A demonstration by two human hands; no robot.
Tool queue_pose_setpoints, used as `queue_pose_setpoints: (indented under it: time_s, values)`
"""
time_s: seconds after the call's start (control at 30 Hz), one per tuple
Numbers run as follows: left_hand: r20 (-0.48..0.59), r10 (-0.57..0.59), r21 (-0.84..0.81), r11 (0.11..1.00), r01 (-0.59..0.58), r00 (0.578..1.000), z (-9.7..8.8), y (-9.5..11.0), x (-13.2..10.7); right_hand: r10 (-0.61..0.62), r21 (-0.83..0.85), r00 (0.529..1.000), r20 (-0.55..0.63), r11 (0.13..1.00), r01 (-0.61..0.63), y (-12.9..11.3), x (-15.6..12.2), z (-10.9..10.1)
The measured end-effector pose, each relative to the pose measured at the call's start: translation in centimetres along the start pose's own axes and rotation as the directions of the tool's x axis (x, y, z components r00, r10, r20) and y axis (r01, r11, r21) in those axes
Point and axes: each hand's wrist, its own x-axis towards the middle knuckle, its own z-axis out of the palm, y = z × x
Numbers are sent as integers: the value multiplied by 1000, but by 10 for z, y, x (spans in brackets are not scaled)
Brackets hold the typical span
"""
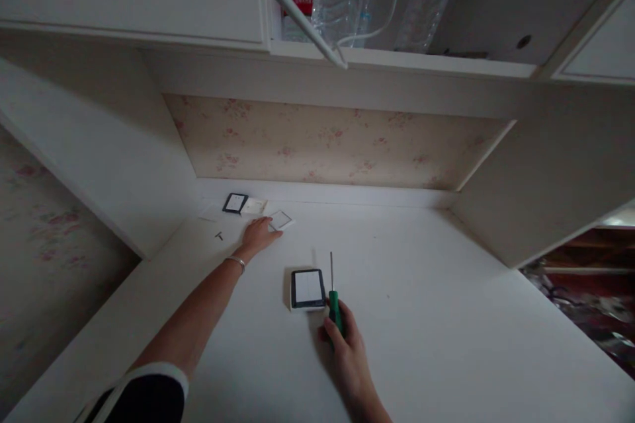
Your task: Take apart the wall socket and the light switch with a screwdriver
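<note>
A green-handled screwdriver point(336, 309) is gripped in the closed fingers of the right hand point(348, 347), its shaft lying just beside a black-framed switch panel point(308, 288) on the white table point(446, 317). The left hand point(258, 235) is stretched forward, fingers spread flat and holding nothing, their tips at a white frame point(282, 219) near the back wall point(337, 142).

A screwdriver point(336, 307) with a glossy green plastic handle and thin bare-metal shaft is clasped in the fingers of the right hand point(347, 344). Just left of those fingers a switch plate point(308, 288) of smooth plastic is seen, black-rimmed, its white face faintly shiny. Beneath the fingers of the left hand point(258, 236) the desk point(446, 317) is finished smooth, matt white.
</note>
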Motion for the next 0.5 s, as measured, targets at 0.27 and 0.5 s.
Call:
queue_pose_setpoints:
  time_s: [0.27, 0.5]
  values:
    - [-4, -55, 30, 998, 55, 998, 4, 0, 32, 5, -18, 996, 89, 1000, -3, 1, 6, 0]
    - [-95, -67, -107, 993, 57, 993, -4, 12, 8, 11, -25, 998, 63, 1000, -9, 1, 6, -1]
